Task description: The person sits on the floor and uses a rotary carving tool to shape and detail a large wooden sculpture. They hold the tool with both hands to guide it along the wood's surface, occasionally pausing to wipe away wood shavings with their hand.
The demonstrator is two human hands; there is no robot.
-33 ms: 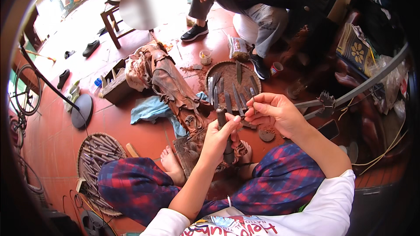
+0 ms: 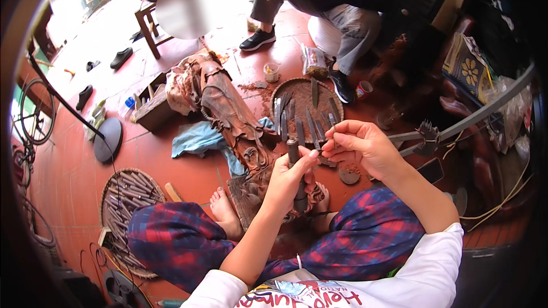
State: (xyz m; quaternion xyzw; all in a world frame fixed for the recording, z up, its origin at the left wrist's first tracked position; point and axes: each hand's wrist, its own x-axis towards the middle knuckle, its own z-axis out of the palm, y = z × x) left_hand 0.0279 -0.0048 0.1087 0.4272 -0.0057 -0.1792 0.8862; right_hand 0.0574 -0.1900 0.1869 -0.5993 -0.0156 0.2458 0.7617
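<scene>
My left hand (image 2: 287,183) is closed around a dark cylindrical tool handle (image 2: 293,152), held roughly upright with a metal tip at its upper end. Close on its right, my right hand (image 2: 365,149) pinches a thin metal rod (image 2: 334,121) between thumb and fingers. The rod's lower end is mostly hidden by the fingertips. A carved reddish-brown wooden figure (image 2: 224,102) lies slanting away from me, its near end by my feet. Beyond my hands, several flat chisels (image 2: 300,131) rest on a round woven tray (image 2: 278,92).
On the left stands a woven basket (image 2: 105,201) full of slim tools. A blue cloth (image 2: 197,141) lies under the figure, near a wooden box (image 2: 154,108). Another person (image 2: 348,23) sits opposite. A grey metal bar (image 2: 485,105) crosses the right side.
The view has shifted slightly. Both hands keep their grips and places, with no other clear difference.
</scene>
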